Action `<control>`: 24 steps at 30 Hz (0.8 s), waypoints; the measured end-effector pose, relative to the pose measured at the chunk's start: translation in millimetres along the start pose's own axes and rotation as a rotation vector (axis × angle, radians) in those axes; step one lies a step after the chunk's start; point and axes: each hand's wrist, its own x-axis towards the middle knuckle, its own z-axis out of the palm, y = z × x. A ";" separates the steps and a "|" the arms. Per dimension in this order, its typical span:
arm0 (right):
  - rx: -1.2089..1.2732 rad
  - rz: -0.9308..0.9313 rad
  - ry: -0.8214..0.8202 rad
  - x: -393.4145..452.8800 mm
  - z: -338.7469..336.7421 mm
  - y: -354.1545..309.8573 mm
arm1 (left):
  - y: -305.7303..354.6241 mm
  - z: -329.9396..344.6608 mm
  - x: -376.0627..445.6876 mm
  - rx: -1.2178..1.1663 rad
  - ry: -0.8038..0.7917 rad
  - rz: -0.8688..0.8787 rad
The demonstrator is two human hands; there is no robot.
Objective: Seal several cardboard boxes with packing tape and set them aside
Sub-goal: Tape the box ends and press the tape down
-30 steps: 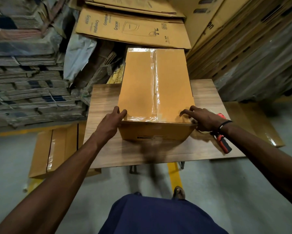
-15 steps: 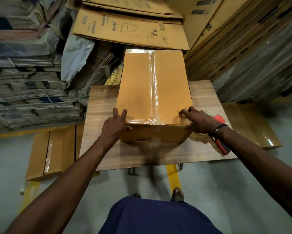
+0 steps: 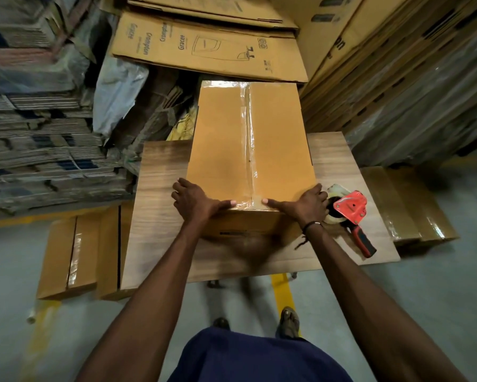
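A long brown cardboard box [image 3: 223,139] lies on the wooden table [image 3: 160,216], with clear packing tape running down its middle seam. My left hand [image 3: 196,202] grips the box's near left corner, thumb laid along the near top edge. My right hand [image 3: 306,204] grips the near right corner the same way, thumb pointing toward the seam. The two thumbs almost meet over the taped end. A red tape dispenser [image 3: 350,213] with a black-and-red handle lies on the table just right of my right hand.
Taped boxes sit on the floor at the left [image 3: 74,252] and at the right [image 3: 413,210] of the table. Flat printed cartons [image 3: 204,48] lean behind the box. Stacks of flattened cardboard [image 3: 39,139] rise at the left and wrapped stacks [image 3: 411,92] at the right.
Both hands have slid inward along the box's near edge, thumbs now near the taped seam. The tape dispenser is more exposed beside my right hand.
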 end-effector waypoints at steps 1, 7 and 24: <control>-0.008 -0.018 0.003 3.8 -3.1 3.3 | -3.2 -3.0 3.0 -0.009 -0.003 0.007; -0.001 -0.106 -0.099 25.0 -29.6 23.2 | -38.7 -23.6 23.1 -0.110 -0.022 0.104; 0.058 -0.044 -0.271 34.7 -36.7 9.7 | -46.7 -25.6 35.8 -0.332 -0.204 0.041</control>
